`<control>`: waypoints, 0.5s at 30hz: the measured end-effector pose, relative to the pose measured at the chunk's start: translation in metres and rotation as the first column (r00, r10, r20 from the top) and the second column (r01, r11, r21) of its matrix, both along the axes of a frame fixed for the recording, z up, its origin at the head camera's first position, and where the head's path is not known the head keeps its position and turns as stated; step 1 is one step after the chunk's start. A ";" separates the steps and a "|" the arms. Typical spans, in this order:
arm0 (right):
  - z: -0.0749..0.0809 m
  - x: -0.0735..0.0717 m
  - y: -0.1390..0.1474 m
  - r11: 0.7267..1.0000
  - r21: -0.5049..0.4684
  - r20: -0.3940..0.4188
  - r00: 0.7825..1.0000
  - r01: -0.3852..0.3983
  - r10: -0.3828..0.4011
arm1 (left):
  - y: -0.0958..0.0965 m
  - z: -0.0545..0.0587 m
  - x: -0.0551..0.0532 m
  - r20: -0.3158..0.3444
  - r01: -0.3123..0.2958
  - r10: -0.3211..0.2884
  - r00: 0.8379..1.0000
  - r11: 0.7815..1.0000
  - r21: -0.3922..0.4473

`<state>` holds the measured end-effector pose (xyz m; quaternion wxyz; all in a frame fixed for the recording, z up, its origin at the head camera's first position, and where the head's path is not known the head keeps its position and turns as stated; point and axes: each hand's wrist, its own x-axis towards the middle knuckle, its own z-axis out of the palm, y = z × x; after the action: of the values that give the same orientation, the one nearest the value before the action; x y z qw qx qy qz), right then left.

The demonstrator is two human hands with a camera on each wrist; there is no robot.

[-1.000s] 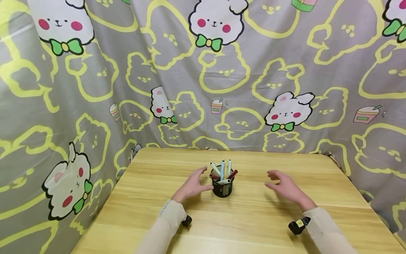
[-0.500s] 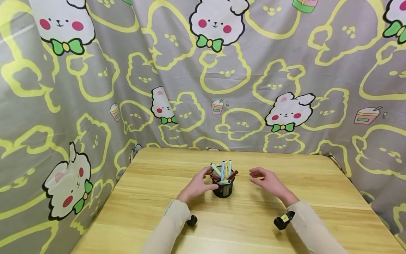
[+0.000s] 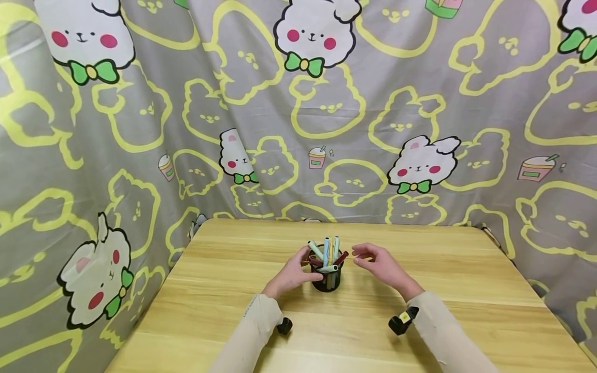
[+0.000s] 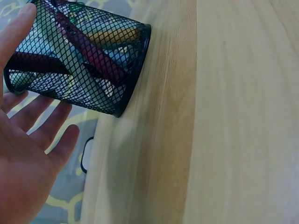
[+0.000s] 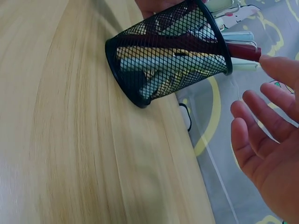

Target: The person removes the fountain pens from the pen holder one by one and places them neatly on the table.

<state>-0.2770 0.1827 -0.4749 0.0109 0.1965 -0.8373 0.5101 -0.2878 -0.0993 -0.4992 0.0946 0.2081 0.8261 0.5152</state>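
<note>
A black mesh pen holder [image 3: 332, 282] stands upright on the wooden table, filled with several pens in pale green, blue, yellow and dark red. My left hand [image 3: 292, 273] is at its left side, thumb in front and fingers spread alongside; the left wrist view shows the thumb over the mesh near the rim, and whether it touches is unclear. Just right of the holder is my right hand [image 3: 382, 265], fingers loosely bent and holding nothing. Its thumb tip lies close to the end of a dark red pen [image 5: 245, 51] that sticks out over the rim.
The light wooden table [image 3: 224, 254] stretches out on both sides of the holder. Behind it and to the left hangs a grey curtain [image 3: 275, 114] printed with cartoon animals. A small black camera [image 3: 400, 324] sits on the right wrist, another [image 3: 284, 326] on the left.
My right hand has moved left, close to the pen holder. My left hand has shifted slightly right, further around the holder's side. The holder stays in place.
</note>
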 end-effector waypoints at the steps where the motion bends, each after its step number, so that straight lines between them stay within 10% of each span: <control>1: 0.000 0.000 -0.001 1.000 -0.014 0.003 1.000 -0.008 0.009 | 0.001 0.000 0.000 -0.005 0.002 -0.002 1.000 1.000 0.003; 15: 0.031 0.013 -0.019 0.994 -0.064 0.030 0.995 -0.090 0.092 | 0.006 -0.005 -0.005 -0.026 0.054 -0.052 0.998 0.994 0.098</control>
<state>-0.2640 0.1636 -0.4438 -0.0200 0.2258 -0.8112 0.5390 -0.2927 -0.0929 -0.5042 0.0880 0.2405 0.7948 0.5502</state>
